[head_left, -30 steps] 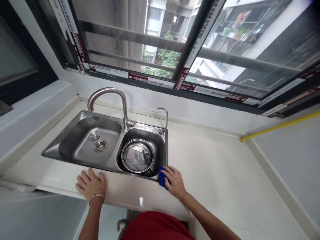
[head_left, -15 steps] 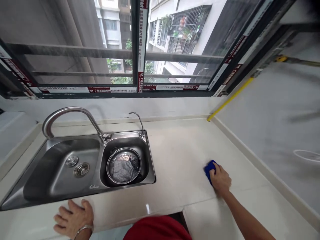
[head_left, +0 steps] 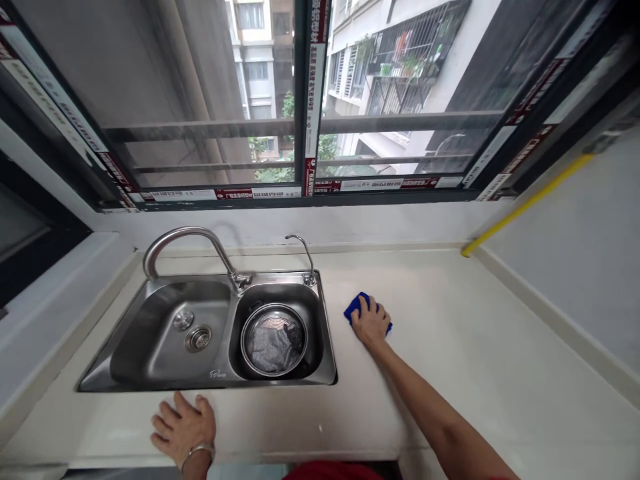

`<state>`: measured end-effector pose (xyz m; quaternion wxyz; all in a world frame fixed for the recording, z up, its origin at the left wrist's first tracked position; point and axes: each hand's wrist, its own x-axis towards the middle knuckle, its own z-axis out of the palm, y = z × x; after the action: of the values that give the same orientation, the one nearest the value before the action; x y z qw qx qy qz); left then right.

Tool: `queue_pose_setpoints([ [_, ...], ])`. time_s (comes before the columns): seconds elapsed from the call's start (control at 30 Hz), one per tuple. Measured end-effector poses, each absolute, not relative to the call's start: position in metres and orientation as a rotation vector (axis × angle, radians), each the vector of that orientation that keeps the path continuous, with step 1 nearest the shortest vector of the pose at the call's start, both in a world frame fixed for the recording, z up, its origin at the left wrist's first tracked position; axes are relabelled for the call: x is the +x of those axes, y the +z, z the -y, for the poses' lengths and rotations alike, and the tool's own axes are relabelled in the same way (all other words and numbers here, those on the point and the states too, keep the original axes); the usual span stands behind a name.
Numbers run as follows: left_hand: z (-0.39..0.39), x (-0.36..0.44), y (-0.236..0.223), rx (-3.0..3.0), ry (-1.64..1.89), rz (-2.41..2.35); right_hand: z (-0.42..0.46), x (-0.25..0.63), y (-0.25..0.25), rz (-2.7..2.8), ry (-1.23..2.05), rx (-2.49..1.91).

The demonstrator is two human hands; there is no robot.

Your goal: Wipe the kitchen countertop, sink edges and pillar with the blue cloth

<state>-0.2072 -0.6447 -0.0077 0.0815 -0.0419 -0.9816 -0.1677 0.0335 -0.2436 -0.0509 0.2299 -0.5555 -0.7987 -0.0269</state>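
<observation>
A blue cloth (head_left: pixel 353 307) lies on the white countertop (head_left: pixel 430 333), just right of the sink. Over it is my right hand (head_left: pixel 371 323), its fingers bent down around the cloth and pressing it to the surface. My left hand (head_left: pixel 184 427) rests flat on the counter's front strip, below the sink's left basin, with fingers spread and nothing held. A metal bangle (head_left: pixel 199 453) circles that wrist. The steel double sink (head_left: pixel 165 383) stands between the two hands.
In the right basin sits a round metal pot (head_left: pixel 274 340) with something greyish inside. A large curved faucet (head_left: pixel 193 231) and a thin small tap (head_left: pixel 304 250) rise behind the sink. A yellow pipe (head_left: pixel 527 203) runs down the right corner beside the window.
My right hand has swept the blue cloth leftward and away from me, close to the sink's right edge. My left hand stays flat on the counter. The view has turned slightly left.
</observation>
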Motion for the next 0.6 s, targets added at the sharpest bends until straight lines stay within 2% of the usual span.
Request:
queue_pose_setpoints([
  [0.23, 0.652, -0.209, -0.016, -0.105, -0.510, 2.951, 0.291, -0.016, -0.045, 2.379, 0.007, -1.152],
  [0.47, 0.649, -0.209, -0.012, -0.050, -0.492, 3.008, 0.289, -0.018, -0.042, 2.381, 0.058, -1.182],
  [0.6, 0.653, -0.210, -0.026, -0.099, -0.523, 2.932, 0.293, -0.022, -0.031, 2.400, 0.111, -1.239],
])
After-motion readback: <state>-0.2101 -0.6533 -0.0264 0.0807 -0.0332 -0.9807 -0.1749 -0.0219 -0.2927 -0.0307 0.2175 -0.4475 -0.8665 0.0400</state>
